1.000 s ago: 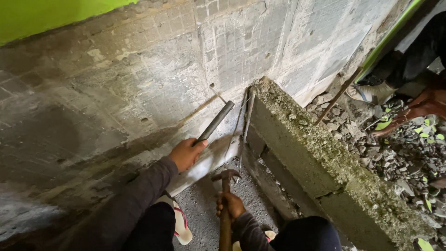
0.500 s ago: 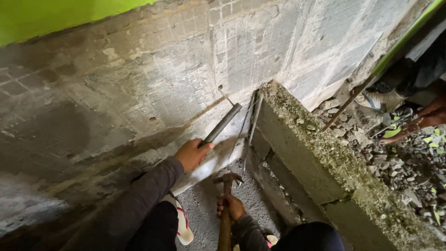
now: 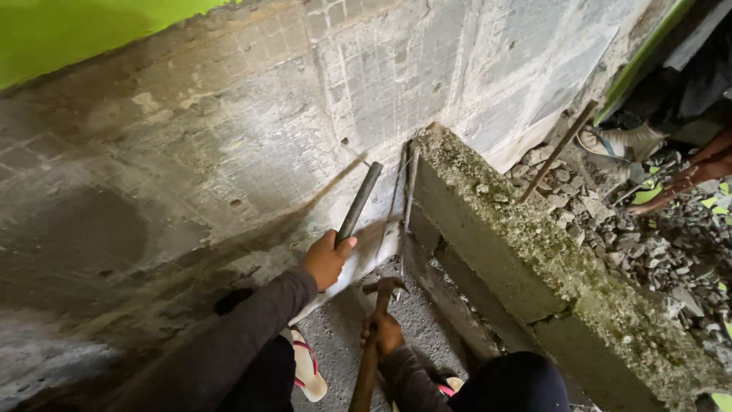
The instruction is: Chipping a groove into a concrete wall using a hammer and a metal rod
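Gripping a wooden-handled hammer [image 3: 379, 320], right hand [image 3: 381, 334] clenched on the upright shaft, rusty head topmost. Left hand [image 3: 326, 259] clasps a round dark steel chisel [image 3: 360, 201], long axis slanting up-right, tip against the rough gridded concrete wall [image 3: 229, 137]. Mossy concrete slab [image 3: 518, 252] alongside; rubble [image 3: 656, 244] beyond.

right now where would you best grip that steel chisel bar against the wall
Around its lower shaft, from the left side, as the left hand does. The chisel slants up toward the wall, so its low end stays clear of the hammer held in the right hand.
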